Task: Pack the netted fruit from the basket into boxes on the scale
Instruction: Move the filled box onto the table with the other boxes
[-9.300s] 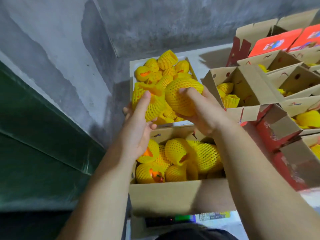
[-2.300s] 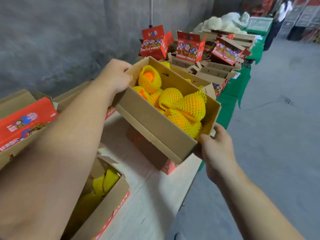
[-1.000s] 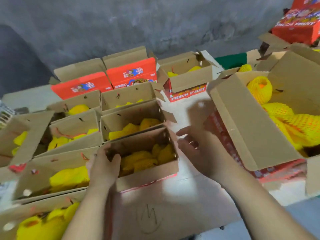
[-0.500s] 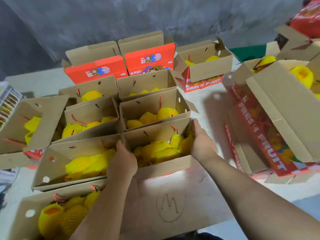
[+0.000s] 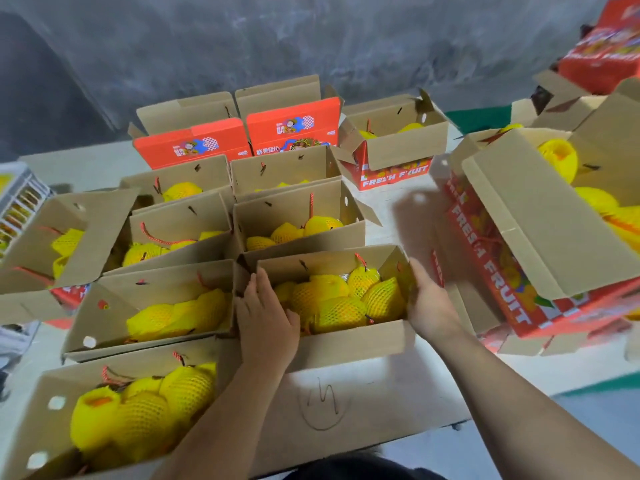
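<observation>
Yellow foam-netted fruit fills the open brown cardboard box now set on the desk among other packed boxes; a second ago both hands were only reaching. Left hand and right hand grip its ends, so this box looks finished.

The open box is sitting at centre frame, netted fruit lying inside it. The left hand is resting on its left wall, the right hand on its right. More filled boxes are crowding the left and behind; a tilted box is lying at right.
</observation>
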A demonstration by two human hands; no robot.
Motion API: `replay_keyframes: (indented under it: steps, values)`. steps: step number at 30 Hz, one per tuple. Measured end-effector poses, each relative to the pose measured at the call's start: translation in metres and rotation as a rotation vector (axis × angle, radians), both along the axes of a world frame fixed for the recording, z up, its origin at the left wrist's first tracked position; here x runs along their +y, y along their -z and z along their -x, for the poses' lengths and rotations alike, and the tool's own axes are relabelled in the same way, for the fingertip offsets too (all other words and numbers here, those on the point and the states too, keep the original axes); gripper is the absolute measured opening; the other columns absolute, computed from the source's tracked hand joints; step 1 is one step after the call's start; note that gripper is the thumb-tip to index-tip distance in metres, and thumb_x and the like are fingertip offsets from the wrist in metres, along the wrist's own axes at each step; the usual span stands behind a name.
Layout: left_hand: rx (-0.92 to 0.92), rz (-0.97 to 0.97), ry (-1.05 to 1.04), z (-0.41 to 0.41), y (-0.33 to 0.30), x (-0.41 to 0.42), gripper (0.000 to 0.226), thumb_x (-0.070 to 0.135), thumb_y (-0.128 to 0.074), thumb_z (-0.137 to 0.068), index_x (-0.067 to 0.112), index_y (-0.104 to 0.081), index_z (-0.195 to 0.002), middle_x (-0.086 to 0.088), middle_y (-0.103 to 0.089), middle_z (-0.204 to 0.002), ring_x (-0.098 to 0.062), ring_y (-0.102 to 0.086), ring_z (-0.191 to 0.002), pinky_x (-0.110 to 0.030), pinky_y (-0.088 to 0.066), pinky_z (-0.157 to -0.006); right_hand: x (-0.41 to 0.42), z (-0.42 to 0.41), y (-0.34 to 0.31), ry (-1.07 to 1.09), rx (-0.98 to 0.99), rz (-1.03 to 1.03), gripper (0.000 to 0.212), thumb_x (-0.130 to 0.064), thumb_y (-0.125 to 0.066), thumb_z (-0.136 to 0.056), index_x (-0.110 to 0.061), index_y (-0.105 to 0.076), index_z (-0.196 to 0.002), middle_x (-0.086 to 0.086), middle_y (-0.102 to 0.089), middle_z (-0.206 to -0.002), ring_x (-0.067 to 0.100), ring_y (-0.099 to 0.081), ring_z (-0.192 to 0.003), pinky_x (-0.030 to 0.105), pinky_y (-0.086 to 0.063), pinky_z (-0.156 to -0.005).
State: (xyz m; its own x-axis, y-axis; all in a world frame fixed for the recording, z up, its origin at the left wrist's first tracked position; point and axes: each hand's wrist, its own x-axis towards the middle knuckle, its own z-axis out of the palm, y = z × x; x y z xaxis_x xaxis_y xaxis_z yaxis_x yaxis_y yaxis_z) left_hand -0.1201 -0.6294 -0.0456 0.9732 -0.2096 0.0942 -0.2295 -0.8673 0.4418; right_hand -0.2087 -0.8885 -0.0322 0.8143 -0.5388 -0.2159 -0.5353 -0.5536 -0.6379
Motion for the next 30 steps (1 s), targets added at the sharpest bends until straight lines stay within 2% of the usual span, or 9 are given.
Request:
replay_keyframes:
  steps: [3,6,11,14,16,20,23,27,30]
  values:
    - [0.048,0.285,0.006,0.014,0.002,-0.003,0.087,-0.004,-0.055,-0.098,0.014,-0.006,-0.168,-0.014,-0.032,-0.164,-0.03,-0.037,-0.15,-0.033,-0.037,-0.114,-0.013,0.021,0.0,-0.011,-0.062,-0.031,0.069,-0.014,-0.052,-0.093,-0.051,-0.031,-0.147,0.011,-0.073,-0.107,0.039,-0.069,-0.1,0.05,-0.054,-0.094]
    - [0.116,0.354,-0.055,0.028,0.007,-0.003,0.086,-0.009,-0.049,-0.099,0.019,-0.006,-0.168,-0.007,-0.026,-0.171,-0.027,-0.034,-0.153,-0.029,-0.035,-0.112,-0.012,0.043,-0.002,-0.035,-0.075,0.011,0.071,-0.011,-0.05,-0.097,-0.052,-0.026,-0.15,0.012,-0.071,-0.112,0.041,-0.067,-0.104,0.053,-0.053,-0.095]
    - [0.281,0.409,-0.171,0.058,0.022,0.004,0.076,-0.005,-0.045,-0.102,0.029,-0.022,-0.166,-0.011,-0.05,-0.158,-0.038,-0.052,-0.139,-0.042,-0.04,-0.112,-0.009,0.065,0.009,-0.028,-0.057,-0.045,0.071,-0.007,-0.046,-0.101,-0.046,-0.021,-0.154,0.01,-0.067,-0.121,0.036,-0.063,-0.114,0.055,-0.046,-0.106]
    - [0.228,0.425,-0.163,0.069,0.023,0.01,0.069,-0.004,-0.046,-0.105,0.024,-0.027,-0.165,-0.003,-0.046,-0.16,-0.03,-0.046,-0.145,-0.022,-0.033,-0.107,-0.003,0.061,0.01,0.08,-0.109,-0.292,0.065,0.001,-0.043,-0.1,-0.037,-0.036,-0.152,0.004,-0.066,-0.12,0.027,-0.061,-0.11,0.035,-0.052,-0.094]
    - [0.196,0.49,-0.125,0.078,0.02,0.008,0.071,-0.01,-0.043,-0.103,0.021,-0.028,-0.165,0.005,-0.039,-0.163,-0.021,-0.037,-0.152,-0.019,-0.027,-0.116,-0.004,0.054,0.009,0.133,-0.17,-0.353,0.059,0.007,-0.044,-0.097,-0.029,-0.051,-0.143,0.005,-0.069,-0.116,0.027,-0.062,-0.109,0.043,-0.055,-0.097]
    - [0.275,0.521,-0.171,0.099,0.013,0.016,0.08,-0.012,-0.042,-0.097,0.03,-0.029,-0.165,0.007,-0.042,-0.161,-0.012,-0.036,-0.149,-0.027,-0.026,-0.12,-0.019,0.053,0.0,0.087,-0.169,-0.432,0.056,0.017,-0.047,-0.091,-0.03,-0.07,-0.11,0.0,-0.075,-0.102,0.027,-0.068,-0.105,0.04,-0.059,-0.093]
    - [0.349,0.499,-0.223,0.1,0.005,0.022,0.082,-0.012,-0.046,-0.093,0.034,-0.039,-0.161,0.004,-0.057,-0.15,-0.015,-0.049,-0.138,-0.032,-0.039,-0.116,-0.032,0.06,-0.004,-0.071,-0.019,-0.414,0.053,0.013,-0.046,-0.094,-0.032,-0.068,-0.113,0.004,-0.075,-0.108,0.025,-0.068,-0.105,0.044,-0.058,-0.097]
    - [0.584,0.886,-0.528,0.092,-0.009,0.0,0.054,-0.009,-0.044,-0.098,0.031,-0.07,-0.123,-0.007,-0.079,-0.105,-0.026,-0.076,-0.092,-0.042,-0.065,-0.073,-0.029,0.048,-0.005,-0.044,0.09,-0.392,0.036,0.002,-0.043,-0.098,-0.018,-0.064,-0.118,0.011,-0.071,-0.108,0.027,-0.067,-0.099,0.042,-0.06,-0.086]
    - [0.618,0.955,-0.584,0.085,-0.01,-0.01,0.051,-0.002,-0.039,-0.104,0.028,-0.065,-0.137,-0.013,-0.073,-0.123,-0.035,-0.068,-0.11,-0.056,-0.057,-0.098,-0.023,0.041,-0.004,0.004,0.099,-0.37,0.032,-0.004,-0.044,-0.102,-0.016,-0.065,-0.123,0.011,-0.069,-0.112,0.029,-0.065,-0.102,0.043,-0.058,-0.089]
